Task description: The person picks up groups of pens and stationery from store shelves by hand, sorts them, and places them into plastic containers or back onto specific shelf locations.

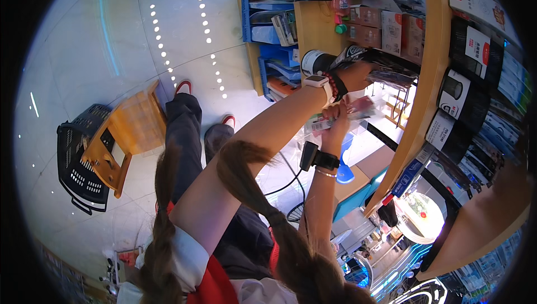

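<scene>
My left hand (357, 78), with a white watch and a red bead bracelet at the wrist, reaches to the shelf among dark packages (392, 71). Its fingers are blurred, so a firm grip cannot be made out. Just below it, my right hand (339, 117) grips small flat packets (319, 124), one bearing a barcode. A pink and clear end (364, 106) of them sticks out past the fingers, blurred. A black device (310, 156) is strapped to my right wrist. Beside my left wrist lies a black cylindrical pen holder (317, 62) with a white label.
Boxed goods (391, 31) stand along the wooden shelf. Blue trays (272, 22) with packets sit at its end. A wooden upright (428, 64) separates more pen holder boxes (455, 94) at the right. On the tiled floor are a wooden stool (136, 125) and a black plastic basket (77, 157).
</scene>
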